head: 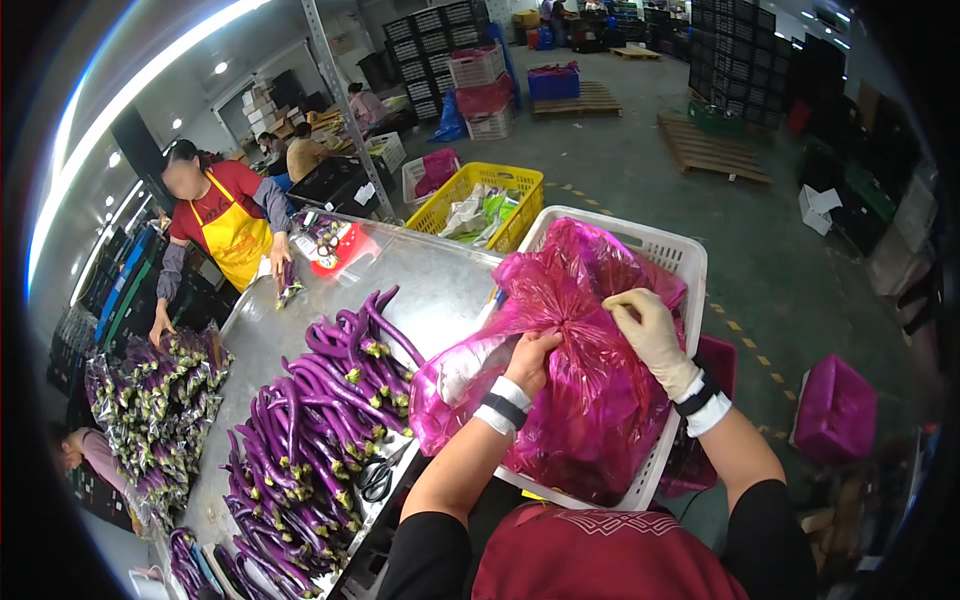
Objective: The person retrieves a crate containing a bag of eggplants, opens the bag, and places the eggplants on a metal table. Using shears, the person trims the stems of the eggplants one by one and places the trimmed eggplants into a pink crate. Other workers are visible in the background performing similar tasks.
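A pink translucent plastic bag (pixel 592 420), its top gathered into a knot-like bunch, fills a white plastic crate (pixel 686 274) in front of me. My bare left hand (pixel 531 364) grips the film just left of the bunch. My right hand (pixel 651 334), in a pale glove, is at the bag's upper right with fingers curled and thumb and forefinger together; whether film is pinched between them is not clear. Left of the crate, long purple eggplants (pixel 300 435) lie heaped on the metal table (pixel 442 277), beside black-handled scissors (pixel 376 480).
Across the table a co-worker in a yellow apron (pixel 238 232) handles bagged eggplants (pixel 161 412). A yellow crate (pixel 525 184) stands beyond the white one. Another pink-lined crate (pixel 836 412) is on the floor at right. A metal post (pixel 349 112) rises behind the table.
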